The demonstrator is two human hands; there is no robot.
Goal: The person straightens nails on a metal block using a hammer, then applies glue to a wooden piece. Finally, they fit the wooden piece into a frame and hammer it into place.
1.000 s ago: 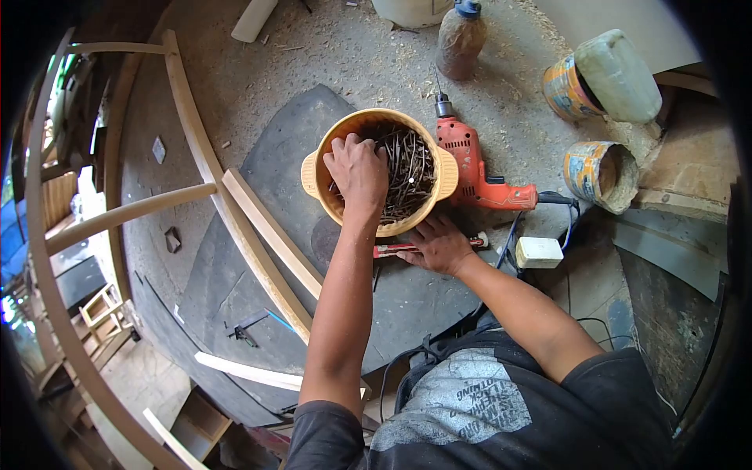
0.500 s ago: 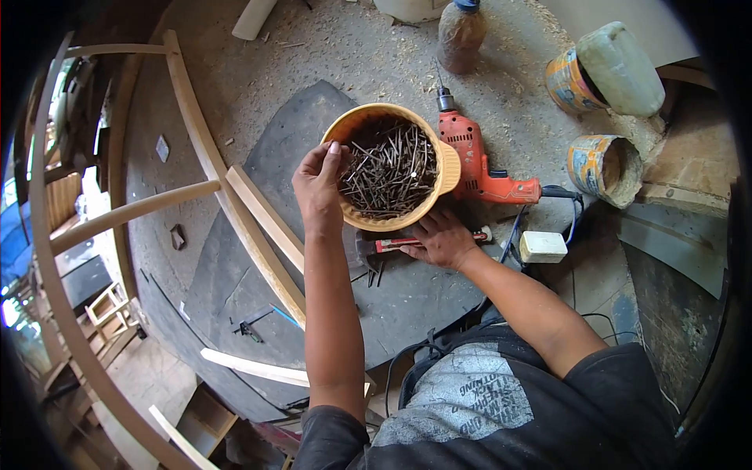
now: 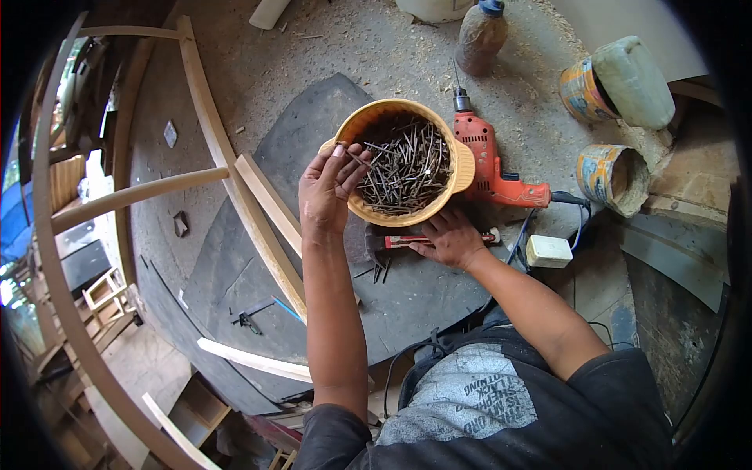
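A yellow bowl (image 3: 464, 168) full of loose nails (image 3: 407, 168) sits in the middle. Above its left rim, my left hand (image 3: 325, 188) has thumb and fingers pinched together on what looks like a thin dark nail (image 3: 356, 157). My right hand (image 3: 453, 241) lies against the lower side of the bowl with its fingers stretched and apart. Under that hand runs the red handle of a hammer (image 3: 403, 241), whose dark head points left. A few nails (image 3: 381, 270) lie loose just below the hammer head.
A red power drill (image 3: 489, 160) lies right of the bowl. Beyond it are a bottle (image 3: 482, 39), paint cans (image 3: 591, 172), a plastic jug (image 3: 636, 82) and a white block (image 3: 548, 251). A curved wooden frame (image 3: 207, 110) stands on the left. Sawdust covers the far surface.
My left hand's fingers have spread slightly, and a thin nail now shows at the fingertips. My right hand stays by the bowl and hammer. The whole view has shifted slightly.
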